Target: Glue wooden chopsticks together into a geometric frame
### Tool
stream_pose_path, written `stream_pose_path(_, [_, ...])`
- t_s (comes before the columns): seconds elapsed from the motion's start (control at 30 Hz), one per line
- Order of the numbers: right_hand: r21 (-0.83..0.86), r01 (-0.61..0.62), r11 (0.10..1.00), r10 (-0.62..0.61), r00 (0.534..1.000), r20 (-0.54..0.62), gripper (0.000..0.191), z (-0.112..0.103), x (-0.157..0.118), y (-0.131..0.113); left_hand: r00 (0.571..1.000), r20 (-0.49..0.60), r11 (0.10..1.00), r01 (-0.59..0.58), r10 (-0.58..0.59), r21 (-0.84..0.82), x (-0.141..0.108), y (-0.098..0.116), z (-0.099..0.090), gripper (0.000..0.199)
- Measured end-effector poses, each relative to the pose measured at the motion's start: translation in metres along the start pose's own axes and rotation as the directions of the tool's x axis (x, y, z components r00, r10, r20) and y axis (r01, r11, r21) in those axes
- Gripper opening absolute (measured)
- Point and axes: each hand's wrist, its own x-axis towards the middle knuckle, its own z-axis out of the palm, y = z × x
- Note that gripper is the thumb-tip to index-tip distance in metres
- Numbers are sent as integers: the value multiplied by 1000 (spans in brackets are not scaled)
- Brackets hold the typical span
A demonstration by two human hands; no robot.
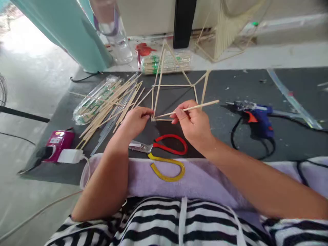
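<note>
The right hand point(194, 123) pinches 1 stick point(211, 103) between thumb and fingers, its left tip at the frame point(174, 85)'s near left corner. The left hand point(137, 119) has thumb and forefinger close together there; whether they grip, I cannot tell. The frame stands between the tabletop point(230, 85)'s near and far edges. Scissors point(147, 148) lie across the near edge, loose sticks point(112, 102) toward the left edge.

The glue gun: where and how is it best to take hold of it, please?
Probably by its blue handle, the right hand coming from the near right side: the handle slants to the near side, with the orange trigger on its left, and the nozzle points left, away from this grip.
</note>
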Motion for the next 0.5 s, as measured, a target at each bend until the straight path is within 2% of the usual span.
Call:
stream_pose_path(0.27, [-13,-41,999,41,999,8,22,1,-1,-1,999,7,999,-46,46,11,1,0,1,35])
stream_pose_path(0.5, [48,-102,994,100,995,30,26,2,-1,-1,995,46,993,-93,90,71,4,0,-5,33])
